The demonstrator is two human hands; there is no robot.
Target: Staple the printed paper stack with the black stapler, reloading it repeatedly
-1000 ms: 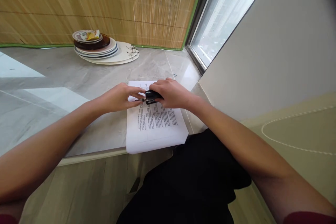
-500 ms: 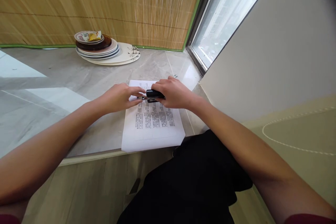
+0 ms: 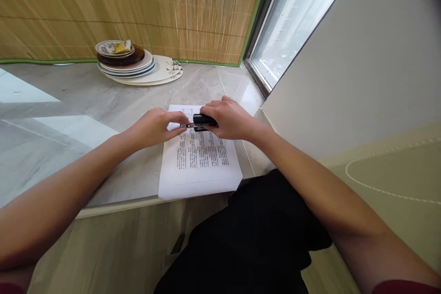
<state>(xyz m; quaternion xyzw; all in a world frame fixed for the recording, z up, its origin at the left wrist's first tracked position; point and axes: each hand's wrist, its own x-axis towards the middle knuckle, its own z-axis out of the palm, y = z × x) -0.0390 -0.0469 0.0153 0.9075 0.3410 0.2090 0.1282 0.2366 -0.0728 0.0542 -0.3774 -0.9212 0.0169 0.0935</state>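
A black stapler (image 3: pixel 203 120) is in my right hand (image 3: pixel 230 119), whose fingers wrap round its right end. From its left end a small metal part (image 3: pixel 190 125) sticks out. My left hand (image 3: pixel 159 126) pinches at the outer end of this metal part with thumb and index finger; the fingertips partly hide it. Both hands are just above a printed sheet of paper (image 3: pixel 196 181), which lies on the grey stone ledge and reaches its front edge. Whether the stapler touches the paper I cannot tell.
Stacked plates (image 3: pixel 127 65) stand at the back left, a small yellow packet (image 3: pixel 122 47) on top. Behind them hangs a bamboo blind (image 3: pixel 138 4). A window (image 3: pixel 289 23) and a pale wall (image 3: pixel 361 64) bound the right side. My dark-clothed legs (image 3: pixel 248 239) are below the ledge (image 3: pixel 138 188).
The stapler and my fingertips have shifted slightly apart, and a little more of the metal part shows between them. Both hands have risen slightly in view. The paper stays in place.
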